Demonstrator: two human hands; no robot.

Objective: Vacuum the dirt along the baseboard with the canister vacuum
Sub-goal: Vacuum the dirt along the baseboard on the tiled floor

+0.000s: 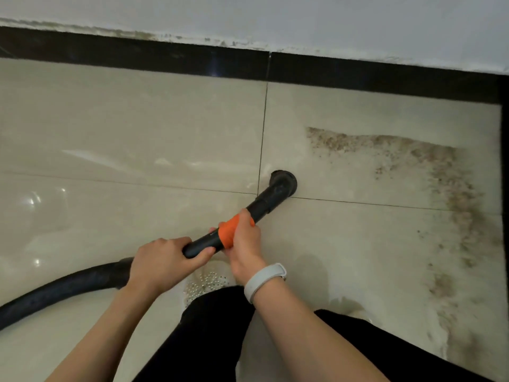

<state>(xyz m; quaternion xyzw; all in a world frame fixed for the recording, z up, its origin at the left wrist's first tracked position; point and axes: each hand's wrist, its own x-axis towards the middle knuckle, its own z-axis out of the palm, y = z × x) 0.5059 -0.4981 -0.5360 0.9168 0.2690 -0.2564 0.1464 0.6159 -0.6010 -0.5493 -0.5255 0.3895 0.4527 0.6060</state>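
Head view, looking down at a pale tiled floor that met a black baseboard running along a white wall. A person stood over the floor, gripping a black vacuum wand with both hands. The left hand wrapped its fingers around the rear end of the wand, just where the thick black hose joined it and curved away to the left edge; that grip seemed meant to carry the hose's weight and steer. The right hand, with a white band on its wrist, clasped the orange collar further forward, probably to press and aim the tip. The canister itself was out of sight.

The wand slanted down and away to a round black nozzle, which rested on the floor beside a grout line, well short of the baseboard. To its right lay brown gritty dirt, spread in a band from near the nozzle's level out toward the right-hand corner and down that side. The tile between nozzle and dirt looked paler and cleaner, so the work appeared partly done, with the heavier patch not yet reached. A white perforated shoe and dark trousers showed beneath the hands.
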